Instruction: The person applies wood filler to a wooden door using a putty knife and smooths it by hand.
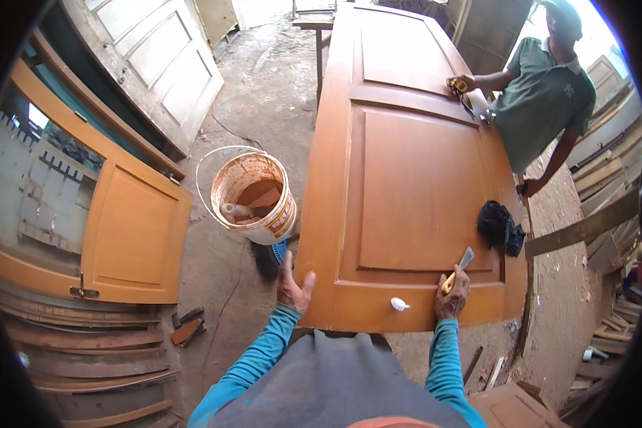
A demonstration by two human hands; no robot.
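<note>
A brown panelled wooden door [326,214] lies flat in front of me. My left hand [292,291] rests at its near left edge, fingers apart and holding nothing. On the near right part of the door, my right hand [452,298] is closed around the yellow handle of a putty knife [466,259], its blade pointing up and to the right. Between my hands, nearer the right one, a small white rounded piece [399,304] lies on the door. Just beyond the knife sits a crumpled black plastic bag [499,227].
Left of the door stands a white bucket [272,230] with reddish-brown contents and a brush [237,211]. A blue-and-black brush [269,260] lies below it. Across the door, a person [546,100] holds a yellow tape measure [459,85]. Other doors [132,239] lean at left.
</note>
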